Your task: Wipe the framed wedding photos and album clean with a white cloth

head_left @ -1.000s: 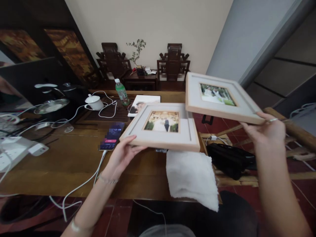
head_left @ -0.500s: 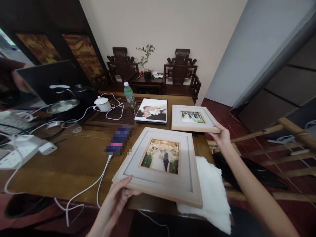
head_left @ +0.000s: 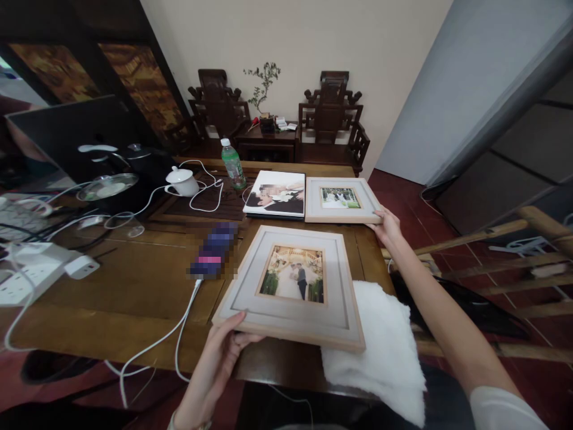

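Note:
My left hand (head_left: 227, 346) grips the lower left corner of a large photo frame (head_left: 246, 301), thumb on top and fingers beneath. This frame has light wood edges, a wide pale mat and a wedding picture, and its near side is raised off the table. Farther back, my right hand (head_left: 387, 226) pinches the near right corner of a smaller photo frame (head_left: 375, 200) with a similar pale mat. That one sits beside a photo album (head_left: 280, 203) with a couple on its cover. A folded white cloth (head_left: 380, 352) lies partly under the large frame.
A phone (head_left: 212, 249) on a white cable (head_left: 183, 322) lies to the left. Behind it stand a green-labelled bottle (head_left: 233, 165), a lidded white cup (head_left: 182, 181) and a glass-lidded pot (head_left: 110, 188). A power strip (head_left: 31, 275) and a laptop (head_left: 74, 137) are at far left.
The smaller frame has moved left and lower, close against the album, with my right hand still on it. The large frame has tilted slightly, staying in my left hand.

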The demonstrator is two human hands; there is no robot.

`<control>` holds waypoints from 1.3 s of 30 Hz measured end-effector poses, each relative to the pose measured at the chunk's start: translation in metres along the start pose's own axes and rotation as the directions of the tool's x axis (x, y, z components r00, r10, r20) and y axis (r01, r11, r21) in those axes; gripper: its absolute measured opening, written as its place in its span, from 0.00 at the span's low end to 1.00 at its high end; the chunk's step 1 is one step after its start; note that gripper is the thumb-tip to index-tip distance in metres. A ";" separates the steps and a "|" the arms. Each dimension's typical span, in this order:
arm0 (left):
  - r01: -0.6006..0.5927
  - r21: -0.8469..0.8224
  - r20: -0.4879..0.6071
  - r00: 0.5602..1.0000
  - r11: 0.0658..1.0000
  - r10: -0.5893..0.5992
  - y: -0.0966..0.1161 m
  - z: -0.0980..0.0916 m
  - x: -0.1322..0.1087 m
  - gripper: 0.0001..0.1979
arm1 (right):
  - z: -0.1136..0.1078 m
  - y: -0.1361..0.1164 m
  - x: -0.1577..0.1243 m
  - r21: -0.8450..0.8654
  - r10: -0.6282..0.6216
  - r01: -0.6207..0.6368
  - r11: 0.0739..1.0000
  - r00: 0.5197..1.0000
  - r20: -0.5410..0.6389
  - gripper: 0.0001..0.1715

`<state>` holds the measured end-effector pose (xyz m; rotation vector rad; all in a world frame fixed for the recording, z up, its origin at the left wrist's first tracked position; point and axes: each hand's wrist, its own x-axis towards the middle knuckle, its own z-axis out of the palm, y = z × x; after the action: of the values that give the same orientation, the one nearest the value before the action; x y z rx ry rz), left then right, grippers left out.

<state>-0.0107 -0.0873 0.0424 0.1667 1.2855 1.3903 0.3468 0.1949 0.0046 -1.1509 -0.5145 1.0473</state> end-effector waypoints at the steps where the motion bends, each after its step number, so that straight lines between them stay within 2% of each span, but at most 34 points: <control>1: -0.008 -0.008 0.004 1.000 1.000 0.008 0.000 0.001 0.001 0.09 | 0.002 0.001 0.002 -0.013 -0.006 0.006 1.000 1.000 0.002 0.21; 7: 0.018 -0.020 0.008 1.000 1.000 -0.018 -0.001 0.004 0.006 0.09 | 0.008 0.005 0.010 -0.128 -0.080 0.079 0.989 0.997 -0.005 0.23; 12: -0.017 -0.036 0.074 0.997 0.999 0.019 -0.005 -0.001 0.011 0.10 | 0.003 0.004 0.008 -0.285 -0.230 0.221 0.933 0.973 0.003 0.20; 15: -0.047 -0.057 0.101 0.993 0.997 0.052 -0.007 -0.004 0.014 0.09 | -0.004 -0.001 -0.012 -0.361 -0.301 0.287 0.887 0.953 0.017 0.26; 17: -0.042 -0.064 0.120 0.991 0.997 0.050 -0.006 -0.006 0.016 0.08 | -0.011 -0.008 -0.043 -0.417 -0.373 0.378 0.826 0.923 0.097 0.31; 18: -0.036 -0.067 0.129 0.991 0.997 0.044 -0.005 -0.006 0.017 0.08 | -0.015 -0.013 -0.064 -0.463 -0.435 0.477 0.748 0.878 0.201 0.32; 19: -0.030 -0.070 0.138 0.990 0.997 0.039 -0.004 -0.006 0.018 0.09 | -0.021 -0.018 -0.088 -0.483 -0.488 0.591 0.645 0.806 0.335 0.33; 21: -0.023 -0.083 0.148 0.988 0.996 0.035 -0.002 -0.006 0.019 0.09 | -0.035 -0.029 -0.142 -0.473 -0.502 0.748 0.466 0.663 0.555 0.31; 24: -0.034 -0.118 0.150 0.987 0.992 0.051 0.000 -0.005 0.020 0.08 | -0.060 -0.042 -0.222 -0.388 -0.393 0.884 0.260 0.464 0.794 0.26; 25: -0.036 -0.128 0.150 0.987 0.991 0.055 0.000 -0.005 0.021 0.08 | -0.069 -0.043 -0.245 -0.323 -0.329 0.920 0.221 0.382 0.863 0.26; 26: -0.034 -0.135 0.151 0.987 0.990 0.054 0.001 -0.005 0.021 0.08 | -0.076 -0.042 -0.265 -0.236 -0.261 0.955 0.179 0.277 0.925 0.26; 27: -0.028 -0.139 0.152 0.987 0.990 0.050 0.001 -0.004 0.021 0.08 | -0.083 -0.039 -0.282 -0.190 -0.190 0.974 0.126 0.211 0.959 0.26; 29: -0.015 -0.141 0.152 0.988 0.990 0.036 0.001 -0.003 0.021 0.08 | -0.091 -0.028 -0.305 -0.154 -0.112 0.988 0.020 0.156 0.981 0.20; 31: -0.011 -0.144 0.150 0.988 0.990 0.032 0.002 -0.002 0.020 0.08 | -0.095 -0.013 -0.317 -0.174 -0.091 0.982 -0.077 0.167 0.982 0.16; 35: -0.016 -0.155 0.173 0.984 0.988 0.043 0.002 -0.002 0.022 0.07 | -0.100 0.001 -0.317 -0.263 -0.081 0.935 -0.238 0.251 0.965 0.25; 37: -0.024 -0.166 0.182 0.982 0.986 0.054 0.002 -0.002 0.023 0.07 | -0.107 -0.001 -0.314 -0.276 -0.060 0.923 -0.267 0.270 0.961 0.23; 39: -0.033 -0.175 0.189 0.980 0.984 0.066 0.001 -0.003 0.024 0.06 | -0.116 -0.005 -0.312 -0.302 -0.049 0.918 -0.258 0.300 0.953 0.17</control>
<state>-0.0207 -0.0699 0.0285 0.2127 1.0022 1.4815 0.2974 -0.1346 0.0179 -1.1878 -2.5402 -0.1762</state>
